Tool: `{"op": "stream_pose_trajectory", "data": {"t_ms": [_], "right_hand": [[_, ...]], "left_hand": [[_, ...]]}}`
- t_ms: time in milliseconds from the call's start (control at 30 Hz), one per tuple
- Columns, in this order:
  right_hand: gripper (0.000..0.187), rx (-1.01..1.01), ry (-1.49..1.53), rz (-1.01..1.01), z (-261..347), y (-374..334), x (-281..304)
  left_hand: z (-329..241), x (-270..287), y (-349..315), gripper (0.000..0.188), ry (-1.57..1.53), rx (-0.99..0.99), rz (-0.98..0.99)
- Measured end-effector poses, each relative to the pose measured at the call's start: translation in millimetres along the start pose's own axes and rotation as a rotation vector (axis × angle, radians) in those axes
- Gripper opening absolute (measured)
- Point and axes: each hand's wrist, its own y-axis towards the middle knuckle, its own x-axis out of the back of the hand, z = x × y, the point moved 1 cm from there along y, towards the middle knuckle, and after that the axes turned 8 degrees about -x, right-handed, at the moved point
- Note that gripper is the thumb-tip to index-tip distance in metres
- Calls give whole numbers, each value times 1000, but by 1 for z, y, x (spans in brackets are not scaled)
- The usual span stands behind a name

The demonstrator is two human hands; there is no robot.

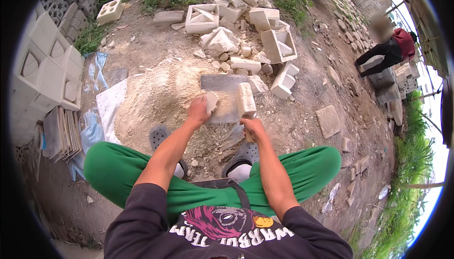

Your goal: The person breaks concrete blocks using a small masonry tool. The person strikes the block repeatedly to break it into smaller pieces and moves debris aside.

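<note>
Pale fragment [212,102] at the left edge of the dark grey plate [220,83], held in the left hand [200,109]. Left grip closed on the fragment, fingers curled round its left side. Contact between fragment and plate: cannot tell from this angle.

Right hand [253,129] just off the near right corner of the plate, grip wrapped tight about the handle of a mallet [246,99]. Chunky, pale, dusty head pointing away from the body, over the plate's right edge; resting or raised, cannot tell.

Light grit scattered on the plate between fragment and mallet. Broad heap of pale rubble powder [153,91] along the left edge, with a white sheet [111,110] on its outer side. Beyond the far edge, a pile of broken hollow blocks [202,19], some tipped, some in shards.

Grey clogs [245,154] on the ground, nearer the body than the plate. Flat square slab [327,121] on the ground, well apart to the right. Farther off, upper right, a co-worker [402,45] bent beside stacked blocks [385,82].
</note>
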Motion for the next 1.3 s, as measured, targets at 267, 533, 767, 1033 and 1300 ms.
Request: {"op": "stream_pose_trajectory", "data": {"t_ms": [267, 533, 767, 1033, 1300], "right_hand": [[21, 347, -96, -41, 34, -7, -17], [26, 544, -21, -75, -7, 39, -78], [29, 283, -123, 26, 45, 12, -58], [16, 755, 115, -155, 8, 39, -72], [18, 266, 37, 79, 21, 27, -60]], "left_hand": [[-13, 12, -2, 80, 50, -71, 131], [-16, -1, -5, 75, 1, -115, -46], [-5, 3, -10, 67, 13, -55, -30], [-25, 17, 2, 64, -6, -21, 78], [-15, 13, -2, 62, 31, 32, 73]]}}
